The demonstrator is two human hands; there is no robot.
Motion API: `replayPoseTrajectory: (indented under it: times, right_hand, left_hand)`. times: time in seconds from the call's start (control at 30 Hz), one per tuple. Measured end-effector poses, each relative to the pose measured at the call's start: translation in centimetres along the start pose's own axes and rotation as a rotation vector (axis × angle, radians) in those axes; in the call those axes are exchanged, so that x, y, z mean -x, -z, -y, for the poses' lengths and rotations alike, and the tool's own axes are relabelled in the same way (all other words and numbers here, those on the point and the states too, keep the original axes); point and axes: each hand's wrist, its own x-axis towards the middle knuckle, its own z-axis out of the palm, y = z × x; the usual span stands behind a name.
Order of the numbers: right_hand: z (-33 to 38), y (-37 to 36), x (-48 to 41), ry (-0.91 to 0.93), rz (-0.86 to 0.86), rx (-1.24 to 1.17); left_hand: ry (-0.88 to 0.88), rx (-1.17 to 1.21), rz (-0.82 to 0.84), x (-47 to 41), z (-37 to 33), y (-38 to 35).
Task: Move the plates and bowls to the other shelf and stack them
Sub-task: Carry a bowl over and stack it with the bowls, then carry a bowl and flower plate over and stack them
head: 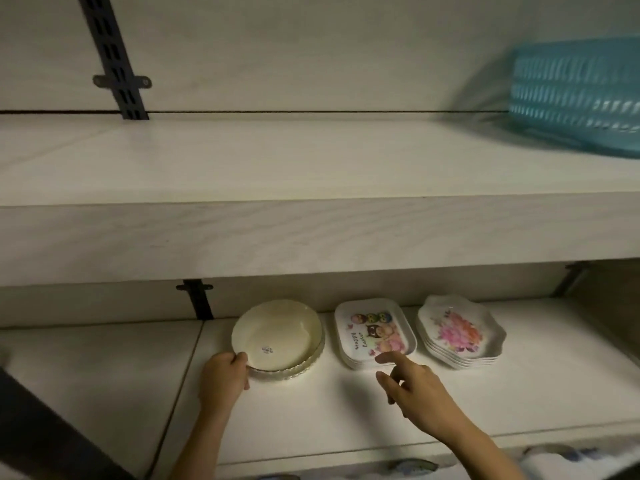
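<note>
Presently the cream bowls (280, 337), Easter plates (374, 332) and floral plates (459, 334) sit on the lower shelf (554, 375), transfer apparently unstarted; left hand (221, 375) grips the bowls' rim, right hand (419, 389), fingers apart, reaches toward the Easter plates.

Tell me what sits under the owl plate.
The owl plate tops a stack: rims of like white plates show beneath it, their faces covered. The stack stands on the lower shelf.

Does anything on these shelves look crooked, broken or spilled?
Nothing broken or spilled. The top cream bowl sits off-centre on the fluted bowl beneath, where the left hand grips its rim. The Easter plates and floral plates look neatly stacked.
</note>
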Motion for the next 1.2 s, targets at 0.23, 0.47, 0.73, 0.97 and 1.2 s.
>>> replayPoseTrajectory:
  times: [0.23, 0.47, 0.73, 0.97, 1.2]
  right_hand:
    - [0.9, -0.1, 0.4, 0.026, -0.013, 0.087]
    - [4.3, -0.8, -0.5, 0.207, 0.066, 0.24]
    - [9.5, -3.9, -0.5, 0.502, 0.182, 0.41]
    - [15.4, -7.5, 1.7, 0.705, 0.286, 0.463]
    - [21.4, -13.0, 4.9, 0.762, 0.378, 0.475]
  left_hand:
    - [-0.118, -0.393, 0.093, 0.1, 0.0, -0.2]
    - [-0.375, -0.732, 0.134, 4.5, 0.0, 3.6]
    - [-0.215, -0.477, 0.08, 10.3, 2.0, 10.2]
    - [-0.094, -0.452, -0.072, 14.7, 5.6, 16.7]
    - [-0.076, -0.516, -0.23, 16.4, 11.2, 22.9]
